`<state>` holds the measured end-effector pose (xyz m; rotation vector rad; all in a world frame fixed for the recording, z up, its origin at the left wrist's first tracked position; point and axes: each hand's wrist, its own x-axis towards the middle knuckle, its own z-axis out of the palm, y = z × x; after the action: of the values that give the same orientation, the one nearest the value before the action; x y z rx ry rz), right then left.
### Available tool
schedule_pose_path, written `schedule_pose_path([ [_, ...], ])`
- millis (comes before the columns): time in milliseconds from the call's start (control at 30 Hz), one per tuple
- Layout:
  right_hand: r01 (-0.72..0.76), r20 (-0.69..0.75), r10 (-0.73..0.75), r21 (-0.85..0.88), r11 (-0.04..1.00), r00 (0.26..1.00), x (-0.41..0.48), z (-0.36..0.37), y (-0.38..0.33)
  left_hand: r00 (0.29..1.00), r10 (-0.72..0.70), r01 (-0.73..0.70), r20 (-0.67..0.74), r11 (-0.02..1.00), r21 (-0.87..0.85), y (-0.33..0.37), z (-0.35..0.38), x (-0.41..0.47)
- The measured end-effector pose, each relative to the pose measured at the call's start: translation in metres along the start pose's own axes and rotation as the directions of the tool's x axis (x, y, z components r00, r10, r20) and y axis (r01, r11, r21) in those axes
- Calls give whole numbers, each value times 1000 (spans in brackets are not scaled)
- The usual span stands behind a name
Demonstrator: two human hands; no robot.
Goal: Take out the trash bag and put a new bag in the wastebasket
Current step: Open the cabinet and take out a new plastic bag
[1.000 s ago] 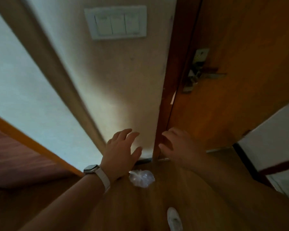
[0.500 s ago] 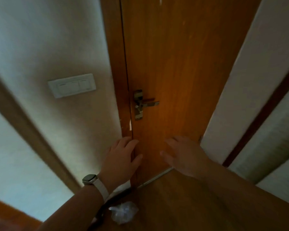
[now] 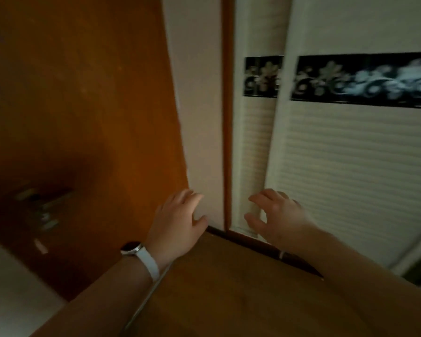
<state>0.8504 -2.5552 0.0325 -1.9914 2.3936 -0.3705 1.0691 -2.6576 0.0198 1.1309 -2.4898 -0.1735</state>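
Wastebasket and trash bag nowhere in view, left grip (image 3: 175,224) and right grip (image 3: 276,215) both released, empty, fingers spread before door (image 3: 83,105) and white panels (image 3: 350,154); risks clipping either in dim, blurred surroundings while searching.

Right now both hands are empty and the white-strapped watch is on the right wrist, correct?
Not quite. The head view shows the watch on the left wrist, not the right. The left hand and right hand are indeed empty, fingers loosely spread.
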Motion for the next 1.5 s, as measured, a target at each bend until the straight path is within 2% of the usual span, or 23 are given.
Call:
schedule_pose_path([
  [167, -198, -53, 197, -20, 980, 979, -68, -38, 108, 980, 200, -198, 20, 976, -86, 117, 45, 46],
  [300, -367, -114, 363, -11, 930, 925, -123, -59, 177, 936, 348, -339, 43, 930, -143, 207, 78, 72],
  [533, -590, -174, 587, 40, 806, 790, -196, -87, 262, 800, 595, -569, 79, 793, -219, 330, 128, 114],
  [733, -767, -198, 755, 25, 641, 625, -229, -91, 339, 635, 766, -706, 101, 629, -325, 432, 185, 157],
  [833, -833, -215, 813, -4, 553, 541, -232, -91, 379, 557, 822, -739, 116, 555, -381, 478, 222, 189],
  [933, -900, -205, 882, 14, 435, 423, -230, -97, 417, 478, 871, -759, 119, 477, -443, 527, 253, 223],
  [1133, -968, -215, 945, -16, 250, 247, -229, -123, 473, 259, 963, -803, 71, 256, -539, 626, 295, 270],
  [1367, -999, -271, 961, -1, 51, 50, -279, -135, 506, 71, 997, -775, 20, 67, -628, 727, 326, 257],
  [1500, -999, -275, 961, 23, -31, -36, -326, -136, 527, -4, 1000, -764, 8, 2, -645, 780, 339, 234],
])
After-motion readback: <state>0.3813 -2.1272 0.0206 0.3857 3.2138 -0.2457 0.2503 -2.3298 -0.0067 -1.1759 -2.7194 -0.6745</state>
